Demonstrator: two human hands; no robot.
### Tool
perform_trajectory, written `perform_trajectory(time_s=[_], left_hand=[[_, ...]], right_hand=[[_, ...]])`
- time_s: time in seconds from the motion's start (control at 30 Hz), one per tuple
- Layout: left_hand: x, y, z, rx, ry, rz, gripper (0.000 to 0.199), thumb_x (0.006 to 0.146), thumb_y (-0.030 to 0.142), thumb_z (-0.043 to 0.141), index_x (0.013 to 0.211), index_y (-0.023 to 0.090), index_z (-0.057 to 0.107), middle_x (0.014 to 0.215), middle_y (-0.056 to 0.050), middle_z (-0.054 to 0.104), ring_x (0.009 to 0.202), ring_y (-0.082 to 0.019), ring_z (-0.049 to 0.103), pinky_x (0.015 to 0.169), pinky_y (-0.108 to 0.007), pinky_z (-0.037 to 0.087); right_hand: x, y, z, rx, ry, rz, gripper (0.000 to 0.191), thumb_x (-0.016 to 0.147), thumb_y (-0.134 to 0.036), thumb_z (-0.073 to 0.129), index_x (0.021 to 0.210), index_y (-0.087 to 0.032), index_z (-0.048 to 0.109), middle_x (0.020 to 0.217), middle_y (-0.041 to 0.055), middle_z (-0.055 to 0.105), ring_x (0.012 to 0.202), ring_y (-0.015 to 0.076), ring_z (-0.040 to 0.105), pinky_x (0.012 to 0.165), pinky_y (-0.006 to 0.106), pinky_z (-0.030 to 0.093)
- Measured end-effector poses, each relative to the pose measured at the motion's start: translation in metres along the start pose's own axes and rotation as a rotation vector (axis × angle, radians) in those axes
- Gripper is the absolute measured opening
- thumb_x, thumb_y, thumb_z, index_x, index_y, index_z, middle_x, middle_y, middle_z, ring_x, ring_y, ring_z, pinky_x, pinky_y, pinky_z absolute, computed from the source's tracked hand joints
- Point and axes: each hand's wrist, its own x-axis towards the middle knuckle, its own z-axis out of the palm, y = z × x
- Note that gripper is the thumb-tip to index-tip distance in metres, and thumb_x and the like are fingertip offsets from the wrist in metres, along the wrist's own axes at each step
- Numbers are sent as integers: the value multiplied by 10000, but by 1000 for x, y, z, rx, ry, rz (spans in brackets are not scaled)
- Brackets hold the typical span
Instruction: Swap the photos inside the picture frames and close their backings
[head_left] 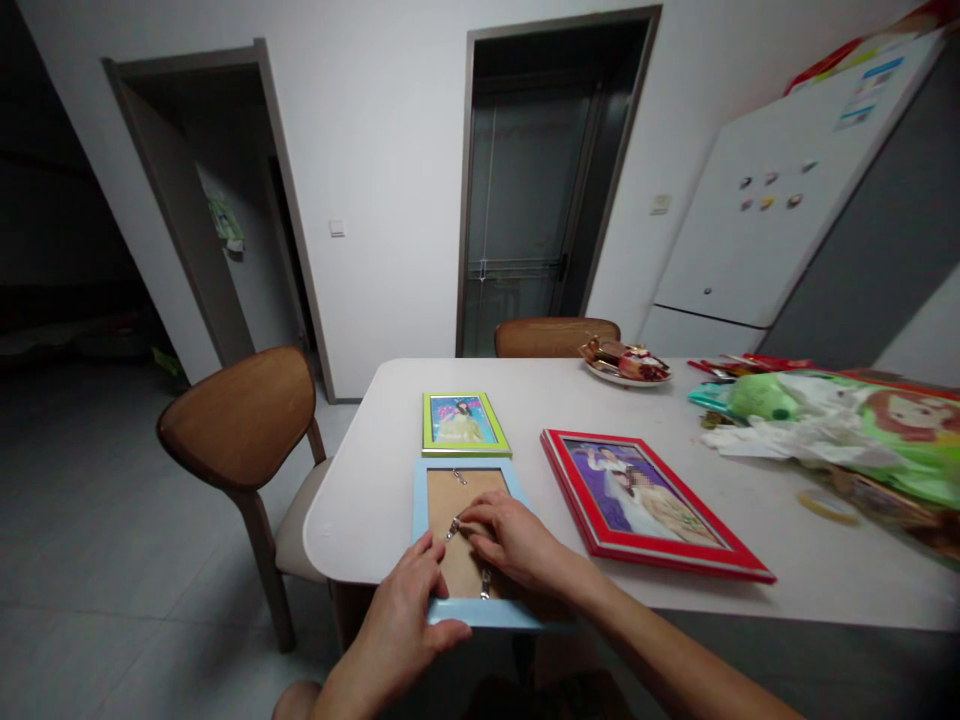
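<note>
A light blue picture frame [489,614] lies face down at the table's near edge, its brown backing board [442,490] showing. Three small metal clips are on the board. My left hand [401,605] grips the frame's near left corner, thumb along the near edge and fingers over the left side. My right hand [517,540] reaches over the board, its fingertips closed at the middle metal clip [452,528]. Just beyond is a lime green frame [466,453] with a picture facing up. To the right, a red frame [600,535] lies picture up, seemingly stacked on another.
A white table [360,470] carries everything. At its right are a green plush-like item [761,397], crumpled white paper or plastic [787,440] and a tape roll [827,507]. A plate of items [626,362] sits at the back. Wooden chairs [240,415] stand left and behind.
</note>
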Motion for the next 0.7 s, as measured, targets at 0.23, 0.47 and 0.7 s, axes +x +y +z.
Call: perform_trajectory(time_s=[0.23,0.47,0.7], left_hand=[[0,0,0,-14,-1,-18,255,537,164,705,691,202,506,1236,-117,463,1220,-243,290,958,-401,296],[0,-1,1,-19,3,-16,258,537,166,699,698,204,501,1240,-113,459,1225,-239,279,968,-397,282],[0,-3,0,-21,-3,-2,251,547,191,701,701,203,502,1238,-105,461,1228,-247,270,966,-399,286]], right_hand=[[-25,-3,-7,81,-134,-45,174,637,-188,595,788,-238,666,1114,48,485,1044,208,414,886,352,313],[-9,-1,-2,99,-24,-17,230,698,-242,542,909,-204,625,1045,50,549,960,169,480,839,284,357],[44,22,12,-228,90,279,277,792,-224,379,880,-148,631,894,100,594,875,190,509,761,288,354]])
